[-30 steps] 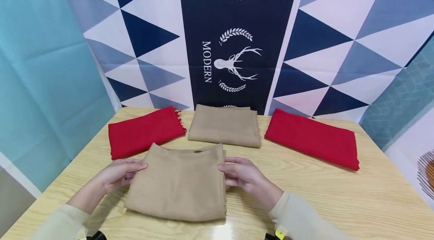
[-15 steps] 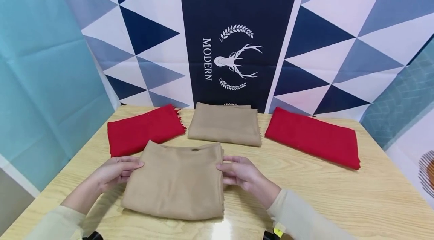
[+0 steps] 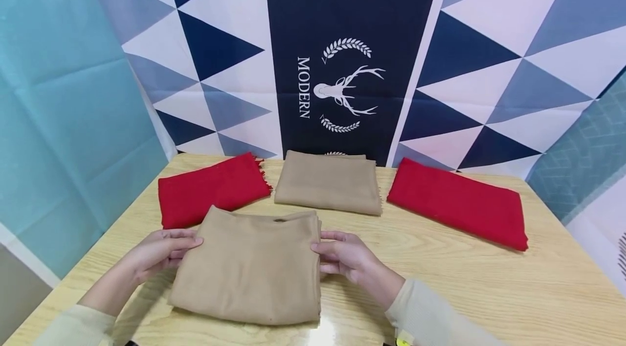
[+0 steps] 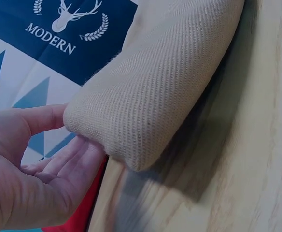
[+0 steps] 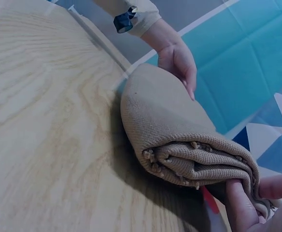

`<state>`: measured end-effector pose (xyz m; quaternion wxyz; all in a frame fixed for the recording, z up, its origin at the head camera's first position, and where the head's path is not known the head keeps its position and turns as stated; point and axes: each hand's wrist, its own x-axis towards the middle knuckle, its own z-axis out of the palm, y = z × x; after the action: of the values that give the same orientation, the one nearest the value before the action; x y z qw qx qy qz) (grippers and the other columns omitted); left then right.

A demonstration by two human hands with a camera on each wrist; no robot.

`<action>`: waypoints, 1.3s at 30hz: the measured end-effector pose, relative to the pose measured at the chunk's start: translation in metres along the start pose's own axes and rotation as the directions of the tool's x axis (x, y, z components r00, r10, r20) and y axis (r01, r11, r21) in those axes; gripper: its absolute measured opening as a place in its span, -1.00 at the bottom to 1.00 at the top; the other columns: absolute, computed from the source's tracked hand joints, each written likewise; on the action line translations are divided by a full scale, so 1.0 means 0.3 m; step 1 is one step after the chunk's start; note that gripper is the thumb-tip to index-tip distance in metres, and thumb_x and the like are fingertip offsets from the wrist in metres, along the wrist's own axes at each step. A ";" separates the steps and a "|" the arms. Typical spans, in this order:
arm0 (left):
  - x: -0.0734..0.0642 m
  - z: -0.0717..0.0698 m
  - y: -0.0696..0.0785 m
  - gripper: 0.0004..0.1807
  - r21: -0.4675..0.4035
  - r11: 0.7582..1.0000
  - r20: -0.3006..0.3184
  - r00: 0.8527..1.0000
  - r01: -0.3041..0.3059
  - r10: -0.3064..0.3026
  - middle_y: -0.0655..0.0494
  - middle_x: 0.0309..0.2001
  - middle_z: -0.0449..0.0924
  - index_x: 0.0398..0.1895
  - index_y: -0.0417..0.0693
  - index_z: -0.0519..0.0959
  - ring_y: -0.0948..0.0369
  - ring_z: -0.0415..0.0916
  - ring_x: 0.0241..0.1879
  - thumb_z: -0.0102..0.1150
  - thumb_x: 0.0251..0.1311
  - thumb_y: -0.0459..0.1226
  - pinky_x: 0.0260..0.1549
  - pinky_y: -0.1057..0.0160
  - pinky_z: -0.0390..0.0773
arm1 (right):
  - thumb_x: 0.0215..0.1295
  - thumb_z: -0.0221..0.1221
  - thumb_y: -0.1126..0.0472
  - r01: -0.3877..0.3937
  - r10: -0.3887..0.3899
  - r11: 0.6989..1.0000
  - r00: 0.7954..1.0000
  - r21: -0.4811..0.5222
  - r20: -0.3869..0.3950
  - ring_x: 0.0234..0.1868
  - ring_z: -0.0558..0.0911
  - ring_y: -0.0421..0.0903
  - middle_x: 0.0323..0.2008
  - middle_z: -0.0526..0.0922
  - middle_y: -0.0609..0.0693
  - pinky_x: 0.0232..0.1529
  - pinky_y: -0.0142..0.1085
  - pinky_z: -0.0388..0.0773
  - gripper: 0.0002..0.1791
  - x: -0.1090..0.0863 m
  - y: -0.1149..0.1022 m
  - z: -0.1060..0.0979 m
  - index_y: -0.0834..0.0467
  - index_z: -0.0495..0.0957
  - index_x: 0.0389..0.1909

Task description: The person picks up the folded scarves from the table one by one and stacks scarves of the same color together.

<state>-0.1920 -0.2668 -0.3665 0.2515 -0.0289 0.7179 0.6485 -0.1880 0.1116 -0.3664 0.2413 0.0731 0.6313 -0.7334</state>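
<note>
While left hand [image 3: 160,253] pinched tan cloth [image 3: 249,270] at ten o'clock, right hand [image 3: 351,258] gripped at two, fingers barely parted; red cloth [image 3: 212,188] lay at eleven!

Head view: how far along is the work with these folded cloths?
Looks done: the left red cloth, middle tan cloth and right red cloth lie folded along the back of the table.
In hand: the front tan cloth, also folded, pinched at its sides by the left hand and right hand.
Left, probably: placing and releasing that one, since both hands grip it.
</note>
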 end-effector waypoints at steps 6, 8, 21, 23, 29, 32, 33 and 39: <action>0.002 -0.005 -0.007 -0.87 -0.008 1.000 0.005 1.000 0.024 -0.024 0.31 -0.31 0.74 -0.14 0.11 0.60 0.35 0.70 -0.30 0.13 0.30 -0.20 -0.22 0.35 0.67 | 0.22 0.18 0.41 -0.006 0.006 1.000 1.000 0.002 -0.003 -0.30 0.69 -0.17 -0.38 0.69 -0.06 -0.21 -0.27 0.70 -0.41 0.000 0.008 0.001 0.40 0.24 0.27; 0.004 -0.008 -0.005 -0.87 -0.010 1.000 0.006 1.000 0.023 -0.023 0.31 -0.31 0.74 -0.13 0.10 0.60 0.35 0.70 -0.30 0.13 0.30 -0.20 -0.22 0.35 0.67 | 0.22 0.18 0.42 -0.001 0.001 1.000 1.000 0.007 -0.001 -0.29 0.69 -0.16 -0.38 0.69 -0.05 -0.20 -0.25 0.70 -0.41 0.002 0.007 0.002 0.41 0.23 0.26; 0.012 -0.027 -0.014 -0.90 -0.024 0.999 0.034 0.998 0.049 -0.048 0.31 -0.32 0.74 -0.21 0.17 0.62 0.35 0.70 -0.29 0.10 0.32 -0.20 -0.21 0.35 0.67 | 0.21 0.17 0.42 0.007 -0.007 1.000 1.000 0.001 0.018 -0.33 0.68 -0.18 -0.39 0.69 -0.04 -0.19 -0.23 0.70 -0.39 0.007 0.015 0.004 0.44 0.22 0.27; 0.017 -0.029 -0.019 -0.89 -0.027 0.998 0.040 0.998 0.051 -0.050 0.29 -0.32 0.74 -0.18 0.15 0.61 0.35 0.70 -0.29 0.10 0.32 -0.20 -0.21 0.34 0.67 | 0.21 0.18 0.43 0.008 -0.008 1.000 1.000 0.003 0.009 -0.32 0.69 -0.16 -0.38 0.70 -0.02 -0.17 -0.19 0.70 -0.39 0.010 0.020 0.004 0.44 0.23 0.26; 0.027 -0.032 -0.029 -0.86 -0.026 0.998 0.050 0.997 0.063 -0.062 0.27 -0.30 0.75 -0.12 0.11 0.61 0.33 0.71 -0.27 0.10 0.33 -0.18 -0.20 0.34 0.67 | 0.20 0.17 0.45 0.013 -0.013 1.000 1.000 0.013 -0.003 -0.31 0.70 -0.13 -0.38 0.71 0.01 -0.17 -0.15 0.70 -0.40 0.016 0.027 0.004 0.44 0.23 0.26; 0.028 -0.032 -0.032 -0.86 -0.022 0.998 0.053 0.996 0.066 -0.064 0.27 -0.30 0.75 -0.12 0.11 0.60 0.33 0.71 -0.26 0.10 0.33 -0.18 -0.20 0.33 0.67 | 0.20 0.17 0.45 0.009 -0.009 1.000 1.000 0.011 -0.001 -0.32 0.70 -0.14 -0.38 0.70 -0.01 -0.18 -0.16 0.70 -0.41 0.016 0.028 0.002 0.43 0.23 0.25; 0.028 -0.032 -0.033 -0.86 -0.023 0.997 0.052 0.996 0.068 -0.067 0.28 -0.30 0.75 -0.13 0.10 0.60 0.33 0.71 -0.26 0.10 0.32 -0.18 -0.20 0.33 0.67 | 0.21 0.17 0.44 0.006 -0.006 1.000 1.000 0.009 -0.001 -0.31 0.70 -0.14 -0.38 0.70 -0.01 -0.18 -0.16 0.70 -0.41 0.017 0.029 0.001 0.43 0.24 0.25; 0.025 -0.028 -0.041 -0.72 0.000 0.996 0.026 0.996 0.085 -0.085 0.27 -0.27 0.74 0.01 -0.07 0.56 0.33 0.71 -0.24 0.13 0.30 -0.16 -0.19 0.32 0.67 | 0.21 0.19 0.43 -0.008 0.008 1.000 1.000 -0.003 0.002 -0.29 0.71 -0.12 -0.33 0.73 0.03 -0.13 -0.13 0.69 -0.41 0.021 0.034 -0.010 0.43 0.24 0.25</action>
<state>-0.1967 -0.2744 -0.3806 0.2880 -0.0512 0.7122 0.6381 -0.1896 0.1119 -0.3786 0.2450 0.0741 0.6319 -0.7316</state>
